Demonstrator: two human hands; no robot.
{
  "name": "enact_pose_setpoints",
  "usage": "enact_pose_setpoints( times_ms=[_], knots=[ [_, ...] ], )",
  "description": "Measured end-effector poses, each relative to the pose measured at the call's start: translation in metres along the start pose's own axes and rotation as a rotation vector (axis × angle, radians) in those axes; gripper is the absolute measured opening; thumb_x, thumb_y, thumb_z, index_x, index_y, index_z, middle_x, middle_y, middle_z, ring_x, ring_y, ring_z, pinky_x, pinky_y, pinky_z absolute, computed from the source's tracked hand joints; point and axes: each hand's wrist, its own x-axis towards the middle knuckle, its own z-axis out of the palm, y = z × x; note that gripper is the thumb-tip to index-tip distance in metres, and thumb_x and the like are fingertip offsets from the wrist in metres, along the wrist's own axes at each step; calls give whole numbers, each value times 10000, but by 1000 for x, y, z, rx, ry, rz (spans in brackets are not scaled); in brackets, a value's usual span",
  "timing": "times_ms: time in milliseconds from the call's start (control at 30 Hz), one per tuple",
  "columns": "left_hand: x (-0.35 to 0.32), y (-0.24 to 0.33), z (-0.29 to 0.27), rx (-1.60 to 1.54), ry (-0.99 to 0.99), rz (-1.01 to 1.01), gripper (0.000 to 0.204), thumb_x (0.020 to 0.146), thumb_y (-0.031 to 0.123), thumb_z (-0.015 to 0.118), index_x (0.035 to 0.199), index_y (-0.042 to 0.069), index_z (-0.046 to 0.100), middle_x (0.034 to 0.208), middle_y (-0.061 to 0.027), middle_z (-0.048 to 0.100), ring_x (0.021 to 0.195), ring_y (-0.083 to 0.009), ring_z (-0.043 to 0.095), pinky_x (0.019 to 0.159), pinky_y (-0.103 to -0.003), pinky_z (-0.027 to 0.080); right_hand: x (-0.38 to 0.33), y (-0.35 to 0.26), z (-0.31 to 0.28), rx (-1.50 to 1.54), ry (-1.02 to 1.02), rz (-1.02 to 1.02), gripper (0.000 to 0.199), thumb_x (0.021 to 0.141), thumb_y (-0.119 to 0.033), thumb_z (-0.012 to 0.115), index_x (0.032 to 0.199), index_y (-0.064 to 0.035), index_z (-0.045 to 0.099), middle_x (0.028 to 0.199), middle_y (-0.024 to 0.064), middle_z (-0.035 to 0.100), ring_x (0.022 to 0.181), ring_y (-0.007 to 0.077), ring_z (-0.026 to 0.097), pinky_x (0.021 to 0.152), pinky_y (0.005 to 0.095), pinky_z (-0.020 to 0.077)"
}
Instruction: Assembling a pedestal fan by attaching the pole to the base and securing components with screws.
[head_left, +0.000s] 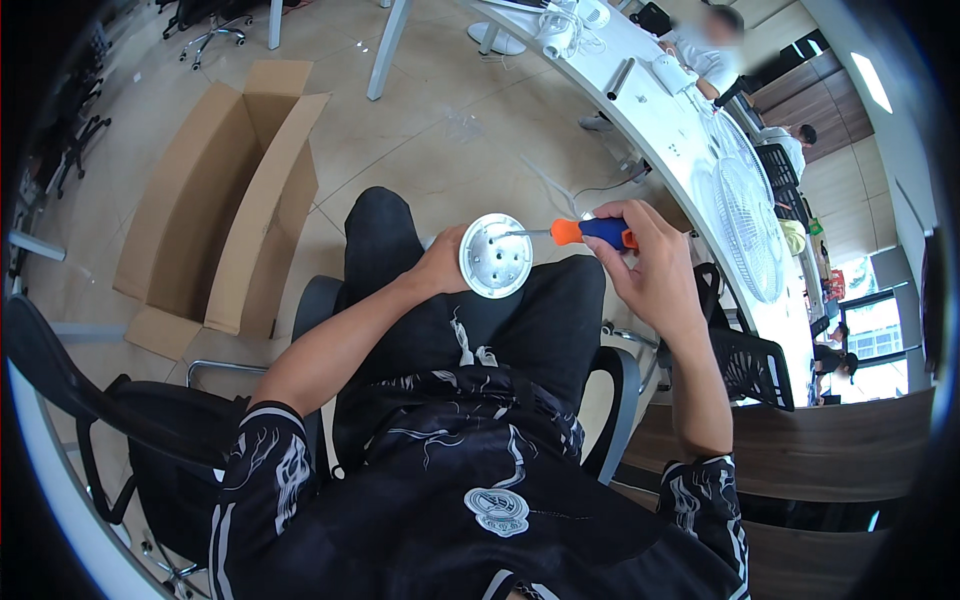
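The white table (665, 125) sweeps from 12 to 3 o'clock, near the seated person, presumably to have parts handy. At 10 o'clock the long cardboard box (262, 225) stands open on the floor (410, 140), probably there to spare table space. A white fan guard (745, 220) rests on the table at 2 o'clock. Over the lap, the white disc (496, 256) is gripped at its 9 o'clock rim by the left hand (443, 262), likely bracing it. From 3 o'clock the right hand (645, 262) clasps the orange-and-blue screwdriver (568, 232), its shaft crossing the disc's face; tip contact is unclear.
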Motion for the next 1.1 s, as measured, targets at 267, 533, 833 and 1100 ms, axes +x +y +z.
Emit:
enact_pose_setpoints(
  times_ms=[267,533,833,1100],
  knots=[
    [-3,12,-2,-44,-48,-13,441,637,175,837,1020,35,669,929,-156,707,868,-328,687,788,-371,543,-2,-11,-1,53,-111,240,242,833,-143,752,982,-7,618,891,158,670,708,301,680,635,343,532],
    [-1,1,1,102,-44,35,450,635,217,843,1006,40,662,935,-178,691,894,-371,663,780,-418,544,-25,-34,-2,172,25,-16,255,779,-51,772,995,-19,642,975,132,674,813,296,673,702,337,540],
    [-1,3,0,85,-51,36,492,623,240,857,1021,40,650,946,-175,688,901,-367,663,788,-414,542,-31,-32,6,195,-5,-34,259,770,-32,764,995,-22,635,1013,129,677,855,306,681,723,341,553],
    [-2,2,-2,77,-40,38,504,627,242,858,1040,44,647,955,-176,690,913,-372,660,799,-415,539,-30,-34,8,186,-43,-93,257,772,-8,748,994,-18,619,1038,142,668,880,315,667,725,362,553]
  ],
)
